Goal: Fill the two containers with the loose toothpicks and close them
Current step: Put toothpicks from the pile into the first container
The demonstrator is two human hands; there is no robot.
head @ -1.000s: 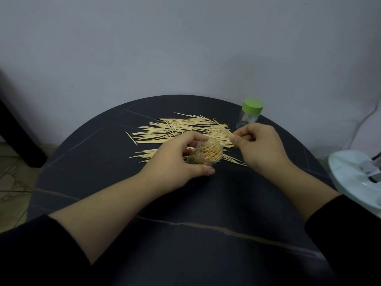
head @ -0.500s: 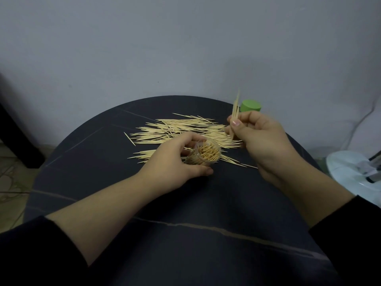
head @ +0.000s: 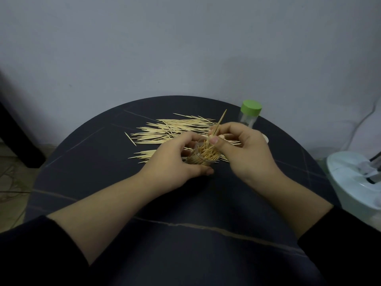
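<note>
Loose toothpicks (head: 175, 129) sprawl on the dark bench (head: 185, 234) behind both hands. A green-capped jar (head: 249, 114) stands beyond the right hand (head: 245, 149), and a white object (head: 354, 182) sits off the bench's right edge. The left hand (head: 175, 162) wraps the open jar (head: 203, 157), which is tilted and full of picks, while the right hand pinches a thin bunch (head: 221, 121) over its mouth.

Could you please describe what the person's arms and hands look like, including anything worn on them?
Both arms wear dark, nearly black sleeves, the left sleeve and right sleeve ending well above the wrists, leaving the forearms bare. The left hand and right hand are bare: no gloves, rings, watch or bracelet show.
</note>
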